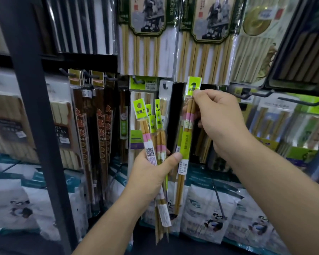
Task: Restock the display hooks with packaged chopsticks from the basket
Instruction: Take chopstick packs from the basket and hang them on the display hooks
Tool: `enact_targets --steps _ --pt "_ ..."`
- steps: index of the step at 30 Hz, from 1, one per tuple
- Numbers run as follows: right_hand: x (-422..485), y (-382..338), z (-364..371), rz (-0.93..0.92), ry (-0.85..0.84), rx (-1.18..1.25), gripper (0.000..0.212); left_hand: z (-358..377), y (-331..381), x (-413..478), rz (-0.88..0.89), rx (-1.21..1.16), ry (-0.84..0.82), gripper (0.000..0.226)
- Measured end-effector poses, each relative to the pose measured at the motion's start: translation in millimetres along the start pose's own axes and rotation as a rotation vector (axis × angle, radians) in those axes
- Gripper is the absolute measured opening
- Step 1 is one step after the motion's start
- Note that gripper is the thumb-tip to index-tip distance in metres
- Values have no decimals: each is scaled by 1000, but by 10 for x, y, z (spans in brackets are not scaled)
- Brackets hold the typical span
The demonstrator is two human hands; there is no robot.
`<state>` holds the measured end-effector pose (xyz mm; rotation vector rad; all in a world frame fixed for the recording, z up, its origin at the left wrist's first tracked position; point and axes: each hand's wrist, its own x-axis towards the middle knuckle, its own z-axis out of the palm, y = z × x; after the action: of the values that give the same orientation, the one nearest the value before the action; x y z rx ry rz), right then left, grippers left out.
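My left hand [151, 173] grips a bundle of several chopstick packs [151, 129] with lime-green header cards, held upright in front of the display. My right hand [221, 118] pinches the top of one single pack [187, 129], its green header [194, 86] raised in front of the dark panel at the middle of the rack. The pack's lower part touches my left thumb. A short black hook [163, 86] carrying a clear pack sits just left of that header. The basket is out of view.
A dark metal upright [35, 115] stands at the left. Long bare hooks [254, 94] [302, 102] jut out at the right. Dark red chopstick packs [92, 126] hang at the left, large bamboo sets [147, 34] above, panda-print bags [206, 208] below.
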<state>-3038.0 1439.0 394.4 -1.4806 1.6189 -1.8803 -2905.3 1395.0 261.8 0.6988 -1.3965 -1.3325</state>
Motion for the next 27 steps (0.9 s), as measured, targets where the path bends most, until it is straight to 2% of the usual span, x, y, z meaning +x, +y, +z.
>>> enact_targets --steps 6,10,14,16,19,21,27 --pt "15 84 15 30 28 -10 41 -27 -20 8 33 27 -73 63" --pt "1 161 -14 8 8 -129 50 9 9 -29 33 -107 -174 51" --pt "-80 292 -50 1 67 -211 24 10 12 -60 15 -159 -168 69" --pt "-181 347 -60 -2 64 -197 25 3 18 -67 11 -146 -166 67" --pt "-343 376 -35 13 -153 -88 23 22 52 -66 40 -111 -171 40" --pt "-406 362 3 7 -299 -104 16 27 67 -65 67 -138 -184 31" --pt "-356 336 -5 92 -395 25 14 23 124 -81 -21 -295 -216 30"
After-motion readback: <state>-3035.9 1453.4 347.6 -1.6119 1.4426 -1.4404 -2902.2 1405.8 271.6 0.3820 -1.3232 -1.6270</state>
